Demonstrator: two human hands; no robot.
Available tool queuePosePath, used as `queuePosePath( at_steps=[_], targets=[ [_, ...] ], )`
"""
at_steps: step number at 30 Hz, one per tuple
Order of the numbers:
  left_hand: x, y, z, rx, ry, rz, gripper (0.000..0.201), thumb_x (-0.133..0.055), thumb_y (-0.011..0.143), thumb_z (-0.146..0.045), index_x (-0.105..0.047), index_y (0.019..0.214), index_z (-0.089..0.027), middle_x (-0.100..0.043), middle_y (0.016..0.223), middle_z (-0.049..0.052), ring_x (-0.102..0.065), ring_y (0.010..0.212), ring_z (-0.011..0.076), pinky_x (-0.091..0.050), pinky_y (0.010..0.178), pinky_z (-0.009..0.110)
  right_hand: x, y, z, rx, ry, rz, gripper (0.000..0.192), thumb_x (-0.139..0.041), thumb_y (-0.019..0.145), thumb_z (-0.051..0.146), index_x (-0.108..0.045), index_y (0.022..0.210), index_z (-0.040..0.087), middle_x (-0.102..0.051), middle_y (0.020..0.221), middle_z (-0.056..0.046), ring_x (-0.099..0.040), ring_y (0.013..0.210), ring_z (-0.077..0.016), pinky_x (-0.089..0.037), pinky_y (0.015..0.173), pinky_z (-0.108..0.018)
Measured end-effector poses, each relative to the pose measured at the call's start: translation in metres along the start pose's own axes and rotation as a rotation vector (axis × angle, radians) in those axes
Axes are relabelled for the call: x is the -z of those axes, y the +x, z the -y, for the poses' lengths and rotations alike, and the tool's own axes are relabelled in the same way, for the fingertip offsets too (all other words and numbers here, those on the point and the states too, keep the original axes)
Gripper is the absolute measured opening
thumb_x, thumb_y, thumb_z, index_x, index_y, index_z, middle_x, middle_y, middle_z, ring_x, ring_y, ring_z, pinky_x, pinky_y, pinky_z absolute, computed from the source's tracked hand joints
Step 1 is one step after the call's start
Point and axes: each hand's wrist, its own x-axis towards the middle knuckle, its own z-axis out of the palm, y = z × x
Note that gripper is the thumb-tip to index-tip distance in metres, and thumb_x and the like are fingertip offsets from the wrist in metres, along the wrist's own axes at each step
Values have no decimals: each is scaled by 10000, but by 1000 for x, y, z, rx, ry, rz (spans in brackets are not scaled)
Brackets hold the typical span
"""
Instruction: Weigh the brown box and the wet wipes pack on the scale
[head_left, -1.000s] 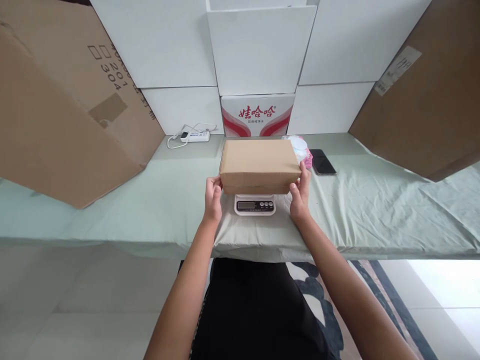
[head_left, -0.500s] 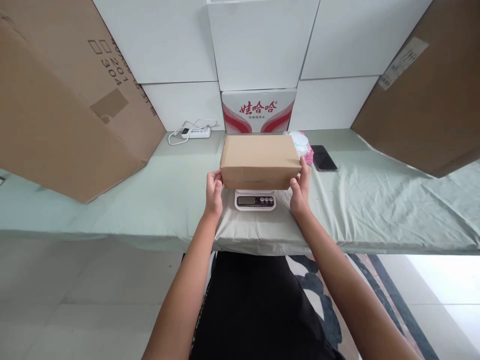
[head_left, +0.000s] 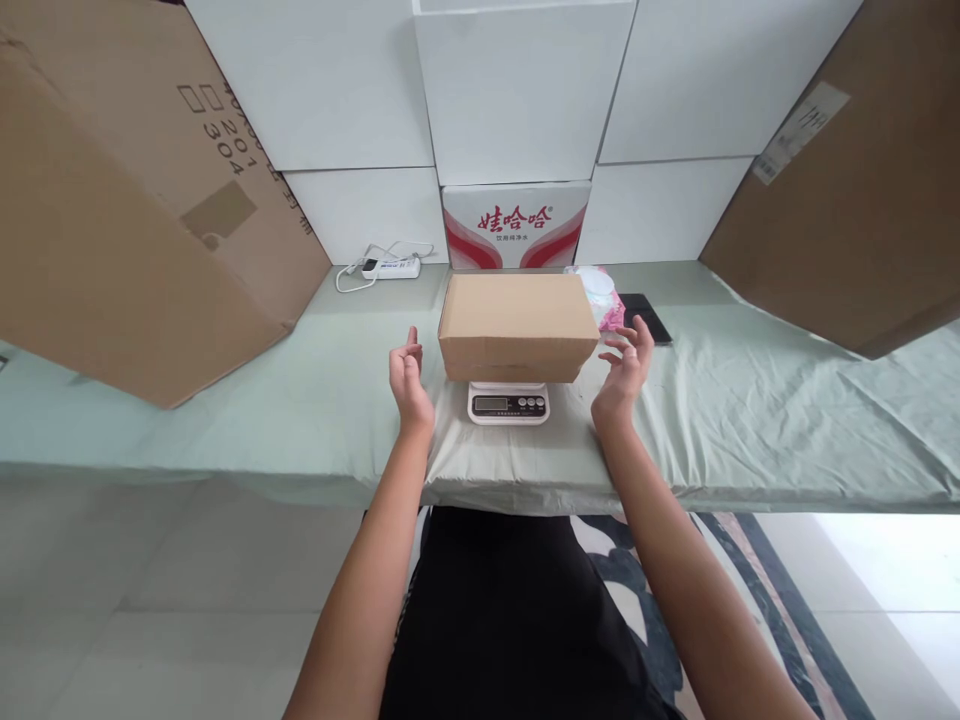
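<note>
A closed brown cardboard box [head_left: 517,308] rests on a white digital kitchen scale [head_left: 509,418], hiding the scale's weighing platform. The scale's small display and round buttons face me below the box. To the left of the box, and apart from it, my left hand [head_left: 410,385] holds nothing, its fingers bent but apart. On the other side, my right hand [head_left: 624,372] is also off the box, its fingers spread and slightly curled, just in front of a black phone [head_left: 652,320].
Behind the box's right corner lies a pink and white packet [head_left: 602,295]. A white power strip [head_left: 391,268] with its cord sits near the back wall. Large cartons [head_left: 135,230] flank the green-covered table [head_left: 315,420]; a red-and-white carton [head_left: 516,225] stands behind.
Both hands have let go of the cardboard box and moved outward, one to each side. The box stays on the scale.
</note>
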Motion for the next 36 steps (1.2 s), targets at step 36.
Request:
queuePosePath(
  at_steps=[36],
  targets=[
    [-3,-7,1,54,19,230,683,-544,983,-762,-691,1398,-239,-704,1506,168,-637,1453,347,-502,1216,497,-4,-16,17,130,5,308,630,-464,1028,678,-596,1546,344,-594,1635,-73,-525,1533,-327,-436,1279,-565]
  ],
)
